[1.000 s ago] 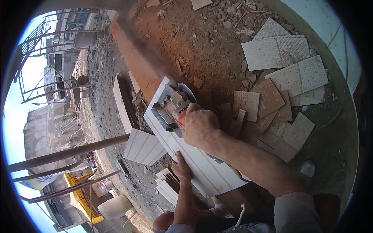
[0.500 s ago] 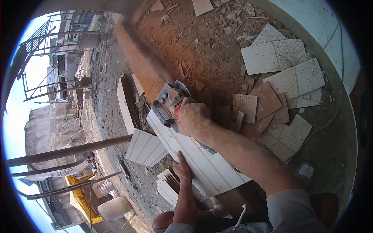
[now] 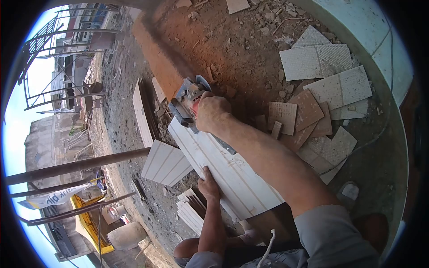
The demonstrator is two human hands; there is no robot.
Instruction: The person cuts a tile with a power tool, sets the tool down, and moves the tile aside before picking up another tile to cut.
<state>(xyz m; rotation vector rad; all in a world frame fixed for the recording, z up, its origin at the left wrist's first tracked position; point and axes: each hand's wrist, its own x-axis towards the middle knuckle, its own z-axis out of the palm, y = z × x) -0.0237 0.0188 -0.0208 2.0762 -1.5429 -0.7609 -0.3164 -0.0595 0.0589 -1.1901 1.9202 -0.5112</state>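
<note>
A long white tile with tan stripes (image 3: 228,175) lies at a slant in front of me. My right hand (image 3: 213,112) is closed around a handheld tile cutter (image 3: 184,102) with a red body and a round blade, at the tile's far end. A plume of dust stretches away from the blade. My left hand (image 3: 208,184) grips the tile's left edge, thumb on top and the other fingers hidden beneath. Beside that edge lies a cut striped tile piece (image 3: 166,164).
Broken tiles (image 3: 342,87) and brown tile pieces (image 3: 306,114) lie on the right. Tile stacks stand at the left (image 3: 142,114) and near my left forearm (image 3: 190,213). A metal pole (image 3: 76,166) crosses from the left. Rubble (image 3: 232,49) covers the ground ahead.
My right hand and the cutter have moved away from me, up and left along the tile towards its far end. My left hand keeps its grip on the edge. The view has shifted slightly.
</note>
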